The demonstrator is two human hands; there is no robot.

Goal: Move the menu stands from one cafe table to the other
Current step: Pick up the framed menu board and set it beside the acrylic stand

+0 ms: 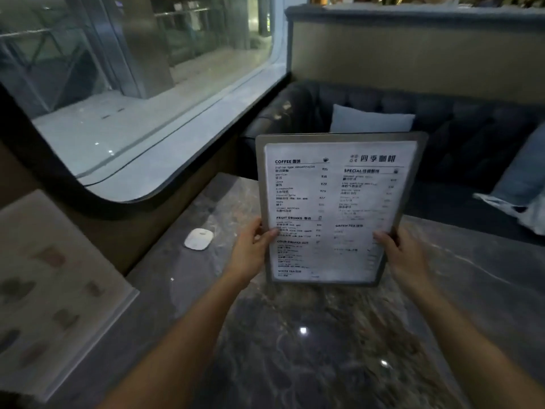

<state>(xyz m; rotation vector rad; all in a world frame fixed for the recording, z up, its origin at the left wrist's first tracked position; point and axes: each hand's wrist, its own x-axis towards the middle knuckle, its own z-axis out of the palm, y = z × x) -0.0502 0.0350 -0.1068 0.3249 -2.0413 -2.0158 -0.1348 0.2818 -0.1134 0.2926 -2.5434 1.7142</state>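
Gripping the menu stand [336,208] by its lower side edges, I have my left hand [253,246] and right hand [404,255] each closed on it, thumbs on the printed face. It stands upright over the dark marble table [324,343]; I cannot tell whether its base touches the top. A small white device [199,239] lies to the left on the table, and another menu stand [56,290] shows at the far left.

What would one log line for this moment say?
menu stand: upright over marble table | left hand: grips left edge | right hand: grips right edge
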